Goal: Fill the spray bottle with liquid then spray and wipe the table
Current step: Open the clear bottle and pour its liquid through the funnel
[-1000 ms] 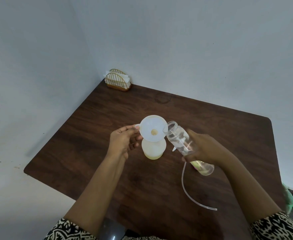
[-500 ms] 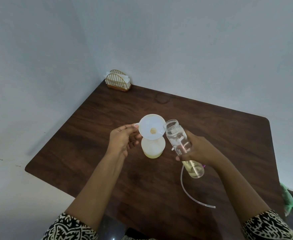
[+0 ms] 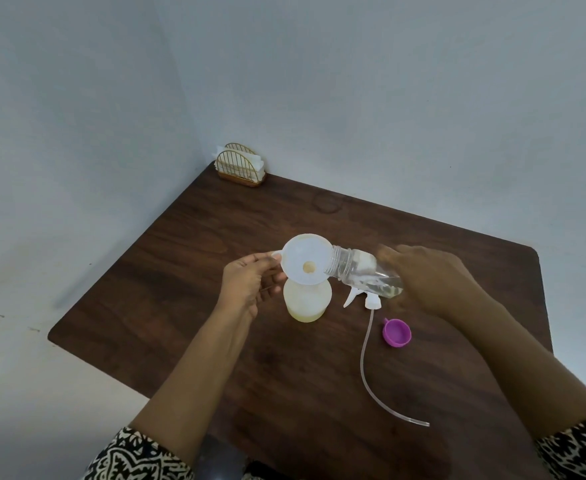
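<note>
Dark wooden table (image 3: 180, 271) in a corner of pale, perhaps bluish-grey walls (image 3: 388, 81).

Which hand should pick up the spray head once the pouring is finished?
Probably the right hand. The spray head lies on the table just below it, whereas the left hand pinches the funnel tab, steadying it on the spray bottle. The right first needs to put down the clear bottle.

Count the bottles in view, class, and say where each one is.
2. The clear bottle is tipped in the right hand, mouth at the funnel. The frosted spray bottle stands on the table beneath the funnel. None seems hidden.
</note>
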